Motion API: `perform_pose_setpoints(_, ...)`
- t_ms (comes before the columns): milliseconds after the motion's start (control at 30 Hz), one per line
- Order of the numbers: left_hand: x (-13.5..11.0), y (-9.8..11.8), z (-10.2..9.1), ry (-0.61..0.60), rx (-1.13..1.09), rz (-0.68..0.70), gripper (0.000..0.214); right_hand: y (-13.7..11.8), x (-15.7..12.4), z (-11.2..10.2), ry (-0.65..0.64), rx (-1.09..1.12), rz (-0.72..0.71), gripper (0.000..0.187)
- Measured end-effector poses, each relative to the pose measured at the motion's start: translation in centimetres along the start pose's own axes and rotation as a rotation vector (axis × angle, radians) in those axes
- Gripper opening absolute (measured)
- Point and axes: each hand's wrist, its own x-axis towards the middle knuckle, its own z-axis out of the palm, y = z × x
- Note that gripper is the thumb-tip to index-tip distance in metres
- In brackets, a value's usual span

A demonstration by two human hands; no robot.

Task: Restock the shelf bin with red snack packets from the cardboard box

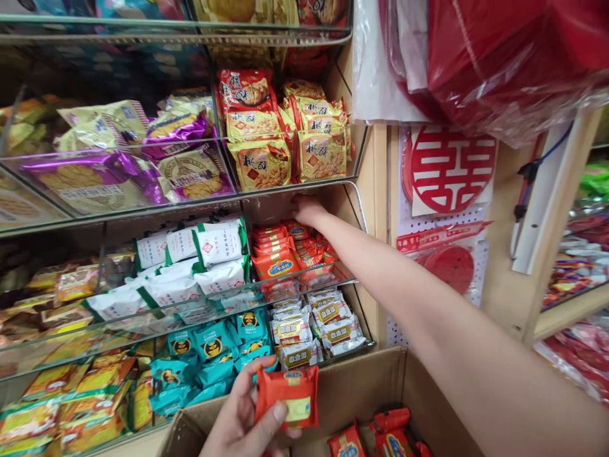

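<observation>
1. Shop shelves [378, 247] of pale wood with clear fronts cover most of the frame, packed with wrapped snacks.
2. Nearest, at the bottom centre, stands an open cardboard box [359, 388], with more red packets [347, 442] lying loose inside.
3. Above the box's left part, the left hand [238, 424] grips one red packet [291, 388], thumb across its front. It bears a pale yellow label and a small blue-and-gold logo, its lettering too small to read.
4. Just behind, on the lowest shelf, are silver packets [295, 331] with gold-edged Chinese labels, not clearly legible, and teal packets [212, 348] with a round black-and-gold emblem.
5. On the shelf above, at the centre, stacked red pouches [276, 265] show a blue logo. The right hand [309, 209] reaches in over them from the right; its fingers are partly hidden, so I cannot tell whether it grasps anything.
6. Left of those lie white packets [219, 242] with green ends and a small red diamond mark.
7. Higher up, yellow packets [323, 155] read 桃酥, beside purple-and-cream packets [193, 174] picturing biscuits.
8. At the upper right, a round red decoration [451, 170] carries the 囍 character, below a red bag [518, 57] in clear plastic.
</observation>
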Motion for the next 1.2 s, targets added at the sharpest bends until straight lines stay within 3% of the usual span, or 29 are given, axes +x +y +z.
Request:
perform_pose_setpoints(67, -0.1, 0.6, 0.0, 0.076, 0.01, 0.056, 0.058, -0.7, -1.3, -1.2, 0.012, -0.001, -0.018, 0.034)
perform_pose_setpoints(133, -0.3, 1.0, 0.1, 0.093, -0.011, 0.085, 0.039, -1.5, -4.2, -2.3, 0.052, 0.014, -0.096, 0.026)
perform_pose_setpoints(267, -0.5, 1.1, 0.2, 0.098, -0.112, 0.141, 0.019, -2.7, -15.2, -2.7, 0.291, 0.241, -0.444, 0.019)
perform_pose_setpoints(333, -0.5, 0.8, 0.1, 0.133, -0.083, 0.188, 0.02, -3.1, -21.1, -1.7, 0.139, 0.439, -0.447, 0.02)
perform_pose_setpoints(400, -0.5, 0.3, 0.2, 0.177, 0.02, 0.279, 0.025, -3.4, -25.7, 0.0, -0.181, 0.626, -0.204, 0.029)
perform_pose_setpoints(467, -0.6, -0.1, 0.3, 0.193, 0.153, 0.408, 0.027, -3.7, -28.2, 1.8, -0.446, 0.861, 0.023, 0.036)
perform_pose_setpoints(567, -1.1, -0.5, 0.8, 0.093, 0.25, 0.484, 0.026, -3.6, -28.9, 3.5, -0.577, 1.128, 0.176, 0.032)
perform_pose_setpoints(667, -1.6, -0.3, 1.1, -0.034, 0.137, 0.389, 0.031, -3.1, -28.5, 3.6, -0.546, 1.155, 0.129, 0.022)
perform_pose_setpoints(733, -1.6, -0.2, 1.1, 0.007, 0.045, 0.324, 0.037, -2.7, -28.5, 3.2, -0.521, 1.099, 0.054, 0.019)
perform_pose_setpoints(800, -1.3, -0.1, 1.2, 0.044, -0.003, 0.269, 0.045, -2.4, -28.8, 2.9, -0.507, 1.042, -0.012, 0.03)
perform_pose_setpoints(933, -1.0, -0.1, 1.5, -0.037, -0.074, 0.227, 0.055, -2.3, -29.3, 3.1, -0.529, 1.034, -0.003, 0.056)
perform_pose_setpoints(1100, -1.3, 0.1, 1.9, -0.039, -0.065, 0.241, 0.044, -2.4, -29.3, 3.9, -0.531, 1.125, -0.028, 0.033)
perform_pose_setpoints(1200, -1.3, -0.2, 1.8, -0.015, 0.046, 0.274, 0.034, -2.4, -29.2, 3.9, -0.465, 1.005, -0.003, 0.024)
